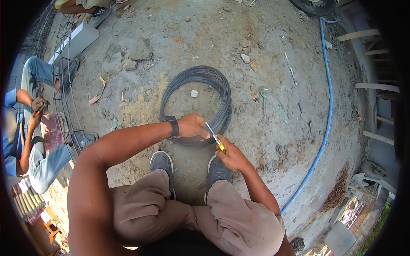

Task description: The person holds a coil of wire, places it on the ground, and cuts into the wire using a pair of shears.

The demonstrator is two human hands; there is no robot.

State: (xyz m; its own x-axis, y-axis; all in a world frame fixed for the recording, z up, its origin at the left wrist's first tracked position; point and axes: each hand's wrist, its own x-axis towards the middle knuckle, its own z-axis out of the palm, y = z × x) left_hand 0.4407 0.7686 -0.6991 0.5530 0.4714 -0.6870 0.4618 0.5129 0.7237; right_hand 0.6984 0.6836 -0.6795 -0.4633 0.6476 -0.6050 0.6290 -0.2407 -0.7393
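A coil of thin dark wire (222, 91) lies on the ground in front of my shoes. My left hand (193, 127), with a dark band on its wrist, is over the coil's near side. Its fingers are curled closed, and what they hold, if anything, is hidden. My right hand (232, 154) grips a yellow-handled tool (221, 146) with a slim metal shaft, which looks like a screwdriver. The shaft slants up and left, its tip close beside my left fingers. A small pale stone (194, 93) sits inside the coil's ring.
A blue hose (329, 98) runs down the right side. Broken stones (141, 50) lie on the rough ground ahead. At left, a seated person (36, 123) holds a tool beside a rebar frame (68, 89). Part of a wheel (315, 6) shows at top right.
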